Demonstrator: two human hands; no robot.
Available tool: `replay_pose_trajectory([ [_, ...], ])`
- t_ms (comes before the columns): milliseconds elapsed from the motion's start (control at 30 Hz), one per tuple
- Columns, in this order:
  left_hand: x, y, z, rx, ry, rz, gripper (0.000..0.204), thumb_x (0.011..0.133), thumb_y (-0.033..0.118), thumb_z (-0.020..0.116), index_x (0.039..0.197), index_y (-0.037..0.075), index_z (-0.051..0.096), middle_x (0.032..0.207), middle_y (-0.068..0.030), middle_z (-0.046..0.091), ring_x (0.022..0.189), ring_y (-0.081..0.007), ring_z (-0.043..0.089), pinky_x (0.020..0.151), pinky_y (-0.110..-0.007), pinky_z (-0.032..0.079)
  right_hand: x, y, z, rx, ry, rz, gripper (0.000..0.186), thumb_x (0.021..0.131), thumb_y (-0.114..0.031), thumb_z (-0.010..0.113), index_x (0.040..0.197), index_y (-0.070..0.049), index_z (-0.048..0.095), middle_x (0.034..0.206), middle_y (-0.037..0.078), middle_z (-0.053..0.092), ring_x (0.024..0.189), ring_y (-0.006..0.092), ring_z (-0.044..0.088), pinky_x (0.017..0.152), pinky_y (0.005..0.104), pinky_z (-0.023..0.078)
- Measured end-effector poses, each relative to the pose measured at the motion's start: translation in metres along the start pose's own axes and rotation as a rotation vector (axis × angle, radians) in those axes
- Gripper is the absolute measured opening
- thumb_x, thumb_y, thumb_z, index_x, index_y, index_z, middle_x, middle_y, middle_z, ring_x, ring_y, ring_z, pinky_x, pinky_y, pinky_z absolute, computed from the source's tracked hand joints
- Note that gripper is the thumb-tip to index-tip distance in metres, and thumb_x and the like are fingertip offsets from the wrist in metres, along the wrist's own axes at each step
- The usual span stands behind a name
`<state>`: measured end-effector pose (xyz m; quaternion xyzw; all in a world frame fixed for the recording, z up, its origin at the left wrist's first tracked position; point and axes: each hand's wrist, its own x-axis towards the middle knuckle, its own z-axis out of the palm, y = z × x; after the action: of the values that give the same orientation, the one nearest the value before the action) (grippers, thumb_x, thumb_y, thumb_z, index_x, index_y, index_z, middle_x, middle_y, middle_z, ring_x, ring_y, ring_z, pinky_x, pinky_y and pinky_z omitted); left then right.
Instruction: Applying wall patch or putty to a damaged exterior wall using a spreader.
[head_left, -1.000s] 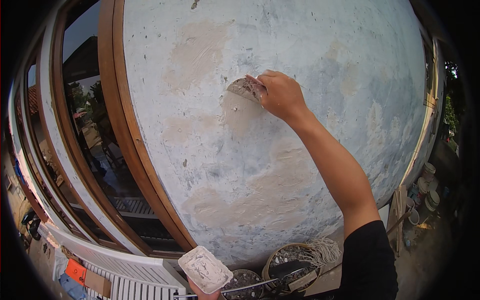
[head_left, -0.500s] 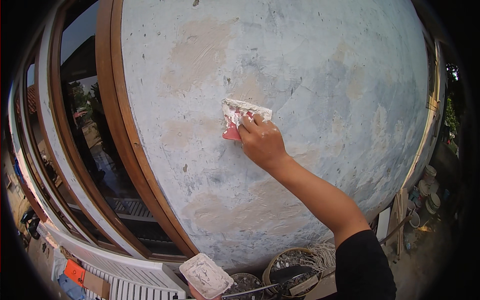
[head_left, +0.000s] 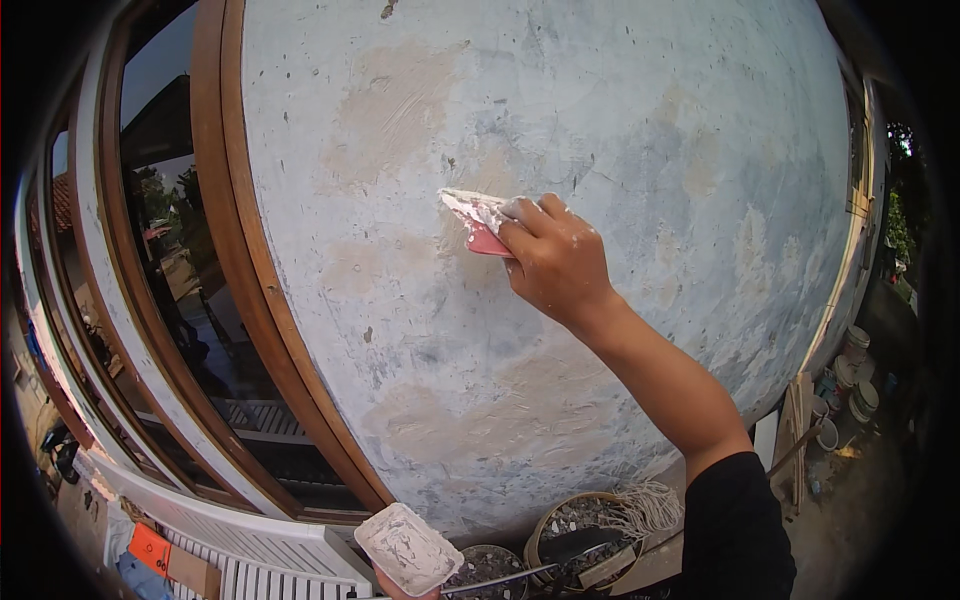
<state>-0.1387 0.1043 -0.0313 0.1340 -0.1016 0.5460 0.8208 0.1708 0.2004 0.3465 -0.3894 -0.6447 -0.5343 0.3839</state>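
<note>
My right hand (head_left: 562,255) grips a red putty scraper (head_left: 487,240) at a patched, pale blue-grey wall (head_left: 640,150). White paste coats the scraper's upper edge and some of my fingers. The blade is tilted, seen partly edge-on; whether it touches the wall I cannot tell. Below, at the bottom of the view, my left hand (head_left: 388,586) holds a shallow rectangular tub (head_left: 432,530) smeared with whitish putty. Most of that hand is hidden under the tub. Beige filler patches (head_left: 400,110) show on the wall above, left of and below the scraper.
Brown-framed windows (head_left: 225,200) stand at the left, above a white slatted bench (head_left: 250,545) with an orange box (head_left: 150,548) on it. Plant pots (head_left: 540,530) sit at the wall's foot. Several buckets (head_left: 862,402) and wooden boards (head_left: 800,440) are at the right.
My right hand has shifted to the right and slightly up, and the scraper has turned so its blade shows narrower. The left hand still holds the tub, almost unmoved.
</note>
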Motion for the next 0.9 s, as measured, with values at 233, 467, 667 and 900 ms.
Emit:
replay_pose_trajectory([
  [233,0.021,-0.02,0.079,0.121,0.807,0.12,0.055,0.101,0.042,0.037,0.145,0.01,0.044,0.144,-0.0093,0.052,0.134,-0.0314,0.046,0.111,-0.052,0.037,-0.018,0.004,0.052,-0.095,0.005,0.07,0.005,0.07,-0.004,0.065,0.074,-0.005,0.066,0.087,0.004,0.062,0.081,0.0239,0.061,0.064,0.0361,0.053],
  [467,0.023,-0.018,0.046,0.132,0.744,0.046,0.054,0.102,0.042,0.035,0.142,0.009,0.047,0.136,-0.0119,0.056,0.124,-0.0351,0.052,0.103,-0.054,0.043,-0.106,-0.059,0.054,0.069,-0.218,-0.068,0.005,0.074,-0.009,0.065,0.077,-0.006,0.067,0.088,0.006,0.062,0.085,0.0229,0.062,0.064,0.0385,0.051],
  [667,0.013,-0.005,-0.015,-0.04,0.05,-0.077,0.052,0.102,0.042,0.034,0.141,0.009,0.048,0.132,-0.0132,0.058,0.12,-0.036,0.054,0.1,-0.054,0.045,-0.063,-0.041,0.025,0.462,-0.457,0.16,0.007,0.083,-0.013,0.069,0.086,-0.006,0.07,0.09,0.006,0.064,0.084,0.0279,0.064,0.067,0.0408,0.053],
  [900,0.007,-0.009,0.013,0.147,0.588,0.063,0.053,0.102,0.042,0.034,0.141,0.009,0.048,0.133,-0.0132,0.057,0.122,-0.0352,0.053,0.102,-0.054,0.044,0.014,0.056,0.029,0.235,-0.253,0.369,0.016,0.088,-0.017,0.068,0.091,-0.002,0.07,0.083,0.014,0.066,0.08,0.0365,0.063,0.072,0.0455,0.048],
])
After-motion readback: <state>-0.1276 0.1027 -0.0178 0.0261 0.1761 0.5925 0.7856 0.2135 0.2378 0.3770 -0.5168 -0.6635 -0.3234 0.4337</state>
